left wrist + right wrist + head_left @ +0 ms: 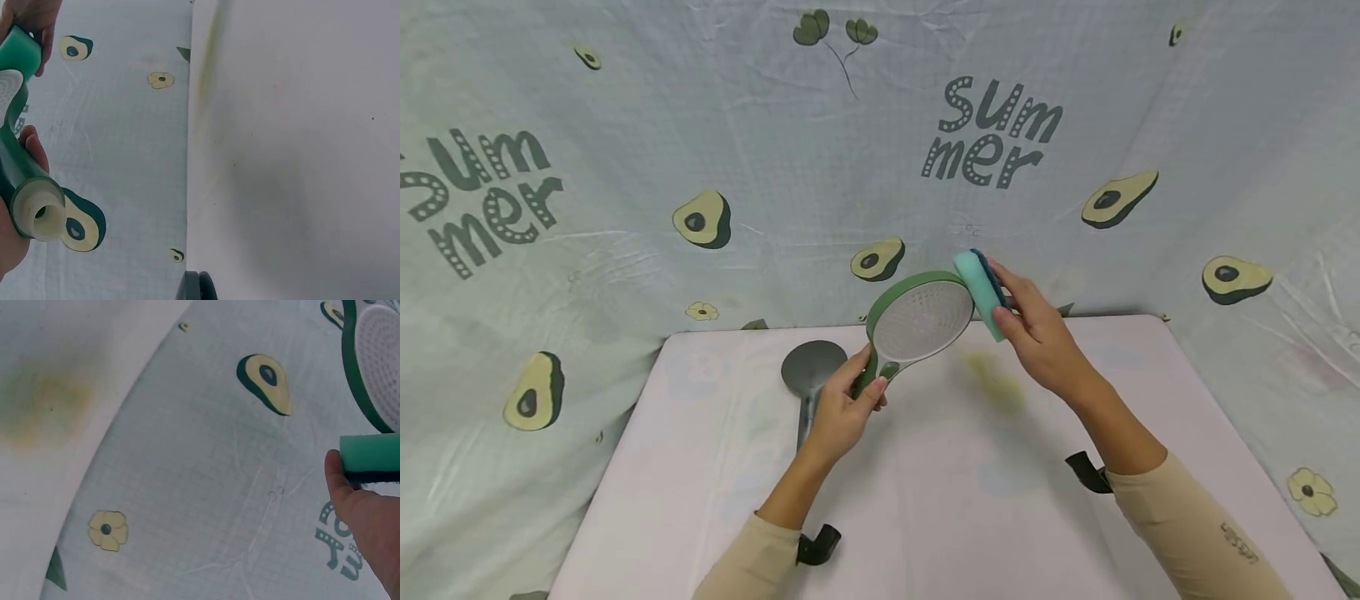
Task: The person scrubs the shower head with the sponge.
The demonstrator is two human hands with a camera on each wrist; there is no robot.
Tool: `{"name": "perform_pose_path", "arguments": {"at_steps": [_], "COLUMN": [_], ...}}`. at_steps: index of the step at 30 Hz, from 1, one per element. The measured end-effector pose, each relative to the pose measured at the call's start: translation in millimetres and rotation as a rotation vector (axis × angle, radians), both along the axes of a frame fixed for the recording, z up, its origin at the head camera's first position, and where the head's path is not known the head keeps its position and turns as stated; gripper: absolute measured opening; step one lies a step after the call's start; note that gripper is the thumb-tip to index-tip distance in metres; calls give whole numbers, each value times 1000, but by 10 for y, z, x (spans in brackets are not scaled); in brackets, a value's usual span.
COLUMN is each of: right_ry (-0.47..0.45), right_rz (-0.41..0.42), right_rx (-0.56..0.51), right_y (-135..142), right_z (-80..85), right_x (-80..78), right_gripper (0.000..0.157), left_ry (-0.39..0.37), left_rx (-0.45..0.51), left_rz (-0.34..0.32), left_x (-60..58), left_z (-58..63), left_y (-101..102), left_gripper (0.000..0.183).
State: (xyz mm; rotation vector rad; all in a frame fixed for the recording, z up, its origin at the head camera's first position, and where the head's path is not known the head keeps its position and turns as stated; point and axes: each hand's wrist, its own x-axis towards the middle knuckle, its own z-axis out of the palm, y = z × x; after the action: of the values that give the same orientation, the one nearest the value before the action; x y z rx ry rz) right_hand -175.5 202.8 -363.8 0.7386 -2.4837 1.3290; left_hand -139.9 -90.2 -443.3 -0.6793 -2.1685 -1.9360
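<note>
My left hand (841, 410) grips the handle of a green shower head (923, 321), whose pale grey spray face is tilted toward me above the table. In the left wrist view, the hollow cream end of the handle (41, 209) sticks out past the palm. A teal sponge (979, 293) with a dark scouring side is pinched between the thumb and fingers of my right hand (1037, 337). Its soft teal side meets the upper right rim of the shower head. From the right wrist, the sponge (370, 453) shows just below the green rim.
A dark grey shower head (812, 367) lies on the white table (925, 517), partly behind my left hand. A yellowish stain (994, 382) marks the tabletop below the sponge. Behind the table hangs a cloth (775, 167) printed with avocados. Black straps show at both wrists.
</note>
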Motion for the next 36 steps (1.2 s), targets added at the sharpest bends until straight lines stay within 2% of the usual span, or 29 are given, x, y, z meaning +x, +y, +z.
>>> {"name": "perform_pose_path", "arguments": {"at_steps": [3,7,12,15,17,19,21,25,28,31,36], "right_ry": [4,87,330,508,579,600,579,463,408,464,678], "right_rz": [-2,0,24,54,65,50,6,-93,-128,-121,-84], "right_rx": [34,92,308,452,495,503,473,369,313,313,423], "right_y": [8,-6,-177,-331,-407,-435,-410,-280,-208,-225,-437], "right_z": [46,151,303,316,301,281,262,234,225,214,116], "right_x": [12,36,102,139,154,151,121,24,-2,29,130], "right_gripper": [57,57,58,59,61,62,61,57,58,57,55], "left_ry": [22,85,142,136,134,143,157,183,189,186,148], "left_rx": [-17,-112,-276,-346,-375,-384,-378,-348,-348,-365,-385], "left_rz": [17,78,142,171,195,220,235,240,247,264,291], "left_x": [-3,-9,-27,-38,-52,-73,-93,-122,-130,-137,-158], "left_z": [5,-21,-42,-34,-19,4,35,103,144,177,190], "left_y": [1,5,14,20,22,22,19,9,3,10,56], "left_gripper": [52,53,53,52,51,51,51,51,51,52,53]}}
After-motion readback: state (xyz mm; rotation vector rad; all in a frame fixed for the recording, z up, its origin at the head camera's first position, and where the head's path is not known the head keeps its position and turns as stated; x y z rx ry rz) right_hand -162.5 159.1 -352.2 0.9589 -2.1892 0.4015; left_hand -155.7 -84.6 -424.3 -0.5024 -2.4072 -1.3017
